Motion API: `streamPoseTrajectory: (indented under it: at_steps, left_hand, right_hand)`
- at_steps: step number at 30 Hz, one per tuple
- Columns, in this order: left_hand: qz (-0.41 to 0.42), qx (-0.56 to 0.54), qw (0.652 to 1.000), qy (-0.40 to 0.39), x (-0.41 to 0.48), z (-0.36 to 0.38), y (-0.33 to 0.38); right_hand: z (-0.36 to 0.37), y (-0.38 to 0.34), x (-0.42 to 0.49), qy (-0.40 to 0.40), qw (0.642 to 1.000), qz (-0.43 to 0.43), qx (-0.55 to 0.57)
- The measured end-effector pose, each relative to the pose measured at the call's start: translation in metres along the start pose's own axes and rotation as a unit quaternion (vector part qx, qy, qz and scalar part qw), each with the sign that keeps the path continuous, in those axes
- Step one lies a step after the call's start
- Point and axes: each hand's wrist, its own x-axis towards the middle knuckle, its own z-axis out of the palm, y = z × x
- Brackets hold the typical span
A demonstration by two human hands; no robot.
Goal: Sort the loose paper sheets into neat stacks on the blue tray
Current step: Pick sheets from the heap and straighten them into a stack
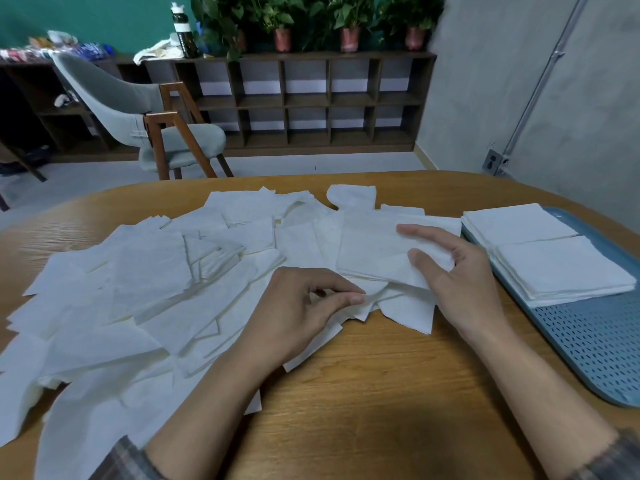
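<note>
**Sorting white sheets, two stacks already on tray**

Loose paper sheets (138, 289): thin, soft, white, tissue-like, faintly creased. Mostly square or rectangular, some with ragged or folded corners. They lie overlapped at all angles in a wide heap covering the left and middle of the tabletop (381, 393), which is rounded, smooth, orange-brown wood grain.

My left hand (304, 306) sits on the near edge of the heap with fingers curled, thumb and forefinger pinching the corner of one sheet. My right hand (457, 271) grips a flat, squared bundle (377, 251) of sheets at its right edge, thumb on top and forefinger stretched along the far side. The bundle rests on the heap, just left of the tray. Plaid sleeves show at both wrists.

Blue tray (595, 341): plastic, rounded corners, raised rim, floor perforated with rows of small oval holes. It's on the right side of the tabletop. It holds two neat stacks of square sheets, edges aligned: the far stack (516, 223) and the near stack (564, 268), side by side and touching. The near part of the tray floor is bare.

Behind: a grey padded chair (138, 105) with wooden legs, a dark cubby shelf (311, 98), potted plants (349, 26) and a bottle (181, 29) on top.
</note>
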Motion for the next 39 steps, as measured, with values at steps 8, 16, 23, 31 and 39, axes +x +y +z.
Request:
streamPoseTrajectory:
  at_steps: [8, 16, 23, 31, 39]
  left_hand:
    - [0.031, -0.059, 0.997, 0.028, -0.004, -0.003, 0.015]
    - [0.016, -0.126, 0.979, 0.158, -0.003, 0.005, 0.023]
    - [-0.042, -0.105, 0.993, 0.040, -0.003, -0.002, 0.022]
    - [-0.041, -0.172, 0.973, 0.147, 0.003, -0.012, 0.016]
    - [-0.064, -0.162, 0.980, 0.100, 0.004, -0.007, 0.014]
  right_hand:
    - [0.000, -0.002, -0.001, -0.002, 1.000, -0.008, 0.007]
    - [0.004, -0.018, -0.010, -0.144, 0.989, -0.035, 0.029]
    - [0.002, -0.014, -0.005, -0.025, 0.996, 0.016, 0.078]
    - [-0.002, -0.012, -0.001, -0.069, 0.968, 0.132, 0.200]
    - [0.004, -0.017, -0.005, -0.170, 0.961, 0.116, 0.183]
